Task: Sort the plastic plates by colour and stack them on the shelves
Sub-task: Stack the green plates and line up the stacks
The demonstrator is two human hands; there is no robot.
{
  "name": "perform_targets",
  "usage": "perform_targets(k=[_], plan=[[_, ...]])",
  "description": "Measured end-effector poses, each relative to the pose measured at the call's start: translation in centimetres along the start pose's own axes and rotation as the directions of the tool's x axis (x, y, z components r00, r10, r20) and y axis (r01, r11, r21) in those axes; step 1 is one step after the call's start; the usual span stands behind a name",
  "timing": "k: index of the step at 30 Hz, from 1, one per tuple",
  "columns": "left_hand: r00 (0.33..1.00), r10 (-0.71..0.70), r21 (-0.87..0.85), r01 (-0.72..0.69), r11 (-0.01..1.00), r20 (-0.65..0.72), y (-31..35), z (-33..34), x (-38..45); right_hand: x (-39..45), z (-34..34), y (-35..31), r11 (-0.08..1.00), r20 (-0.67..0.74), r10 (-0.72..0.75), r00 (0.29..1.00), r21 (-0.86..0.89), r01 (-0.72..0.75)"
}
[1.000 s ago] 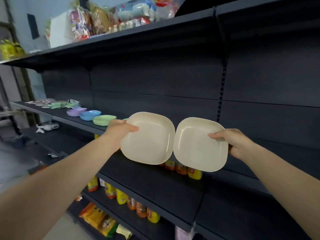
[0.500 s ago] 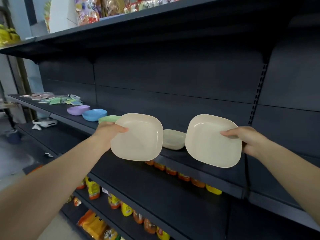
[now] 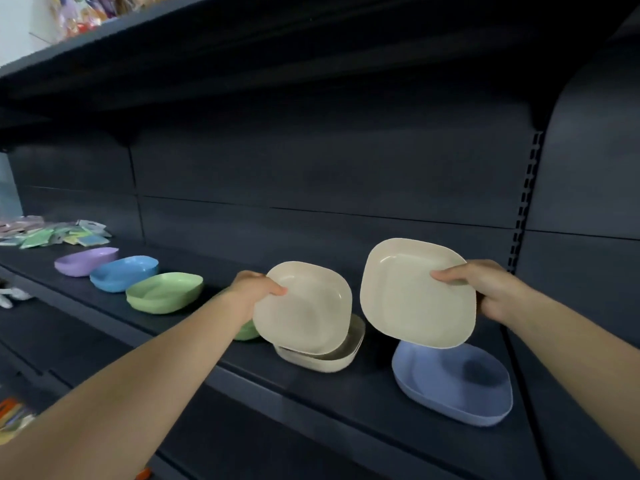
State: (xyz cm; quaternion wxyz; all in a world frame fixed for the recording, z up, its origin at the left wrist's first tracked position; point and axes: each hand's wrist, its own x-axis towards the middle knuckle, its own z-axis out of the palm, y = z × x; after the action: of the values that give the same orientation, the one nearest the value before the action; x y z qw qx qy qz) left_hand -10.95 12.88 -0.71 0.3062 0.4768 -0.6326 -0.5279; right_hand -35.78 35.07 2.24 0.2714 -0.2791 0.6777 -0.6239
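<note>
- While both hands held cream plates above the shelf [image 3: 311,386], the left hand [image 3: 254,292] pinched the left cream plate [image 3: 303,308] at its rim, thumb on the upper face.
- That plate hung tilted directly over the cream stack [image 3: 332,358], apparently just short of touching it.
- The right hand [image 3: 485,289] gripped the right cream plate [image 3: 415,292] at its right edge, fingers curled round the rim.
- This plate hung above the blue-violet plate [image 3: 457,386], to the right of the cream stack.
- Judgement: the left hand was nearer the stack; its plate needed only levelling and lowering. The right plate would have to travel leftward.
- Purple [image 3: 86,261], blue [image 3: 124,273] and green [image 3: 164,292] plates sat further left.
</note>
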Motion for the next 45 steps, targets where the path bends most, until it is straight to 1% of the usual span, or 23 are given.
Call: perform_targets(k=[2,4,9,11,13,16,18,23,28,30,33,35,38,42,45], plan=[[1.0,-0.016,0.036,0.015,0.999,0.025,-0.7,1.3,1.6,1.1,0.0,0.1,1.0,-0.006,0.003,1.0,-0.005,-0.003],[0.999,0.002,0.094,-0.005,0.996,0.035,-1.6,2.0,2.9,1.9,0.2,0.2,1.0,-0.005,0.005,1.0,-0.014,-0.005],[0.986,0.127,0.207,-0.148,0.967,0.111,-3.1,2.8,4.1,3.4,1.4,0.5,0.999,-0.03,0.026,0.999,-0.046,-0.027],[0.977,0.163,0.156,-0.185,0.97,0.14,-3.6,3.3,4.0,3.7,1.9,0.6,0.998,-0.04,0.036,0.999,-0.056,-0.038],[0.972,0.197,0.089,-0.209,0.974,0.126,-4.1,3.7,3.9,3.8,2.7,0.8,0.996,-0.05,0.043,0.998,-0.078,-0.047],[0.959,0.272,0.056,-0.276,0.959,0.077,-4.3,3.7,3.6,3.6,4.3,1.3,0.987,-0.053,0.043,0.998,-0.153,-0.05],[0.94,0.329,0.058,-0.335,0.94,0.091,-4.3,3.5,3.1,3.5,5.7,1.7,0.975,-0.057,0.051,0.997,-0.215,-0.062],[0.901,0.373,0.037,-0.39,0.92,0.222,-4.4,3.3,2.9,3.6,8.4,2.4,0.957,-0.095,0.078,0.992,-0.271,-0.101],[0.854,0.387,0.137,-0.454,0.88,0.349,-4.5,2.5,3.7,3.7,10.6,3.1,0.948,-0.146,0.096,0.985,-0.287,-0.135],[0.852,0.364,0.146,-0.442,0.885,0.375,-4.7,2.0,4.4,3.6,11.6,3.5,0.944,-0.163,0.097,0.982,-0.298,-0.142],[0.865,0.324,0.1,-0.388,0.916,0.383,-4.7,1.4,5.0,3.4,13.2,4.2,0.924,-0.178,0.089,0.98,-0.352,-0.148],[0.869,0.282,0.05,-0.329,0.943,0.406,-4.6,1.4,5.0,3.3,14.2,4.7,0.912,-0.193,0.075,0.978,-0.383,-0.145],[0.853,0.214,-0.026,-0.229,0.973,0.475,-5.0,2.2,4.7,2.9,15.1,5.6,0.897,-0.224,0.048,0.973,-0.419,-0.141],[0.864,0.162,-0.067,-0.148,0.987,0.476,-6.3,3.0,4.9,1.9,16.0,7.4,0.897,-0.227,0.051,0.972,-0.418,-0.145],[0.871,0.143,-0.071,-0.124,0.99,0.47,-6.9,3.2,5.1,1.4,16.4,8.5,0.932,-0.233,0.098,0.968,-0.318,-0.171]])
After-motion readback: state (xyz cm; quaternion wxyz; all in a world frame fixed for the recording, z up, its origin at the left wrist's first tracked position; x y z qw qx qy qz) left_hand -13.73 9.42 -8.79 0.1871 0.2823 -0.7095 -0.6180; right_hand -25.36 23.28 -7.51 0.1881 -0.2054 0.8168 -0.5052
